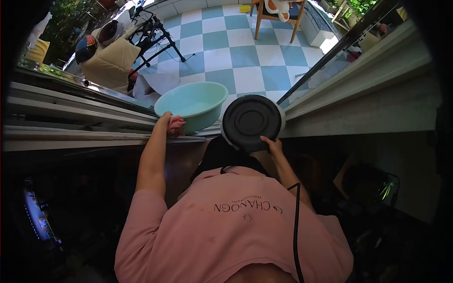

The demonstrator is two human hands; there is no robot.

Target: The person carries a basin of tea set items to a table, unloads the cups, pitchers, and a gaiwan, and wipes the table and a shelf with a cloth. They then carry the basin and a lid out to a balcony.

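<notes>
My left hand [167, 120] holds the near left rim of a light green plastic basin [196, 101], with a crumpled pink cloth [176, 123] bunched at the same hand. The basin is tilted and its inside shows. In my right hand [272, 145] is a round object with a black, ringed base [252, 121] and a pale side; the thumb lies on the base's lower edge and the other fingers are hidden behind it. Basin and round object are side by side in front of my waist, at the door opening.
Sliding door frames [80, 113] flank me on both sides. Beyond lies a blue and white tiled floor [245, 56]. A black metal stand [153, 40], a beige padded seat [108, 61] and a wooden chair [276, 19] stand outside. A black cable [296, 226] hangs over my right side.
</notes>
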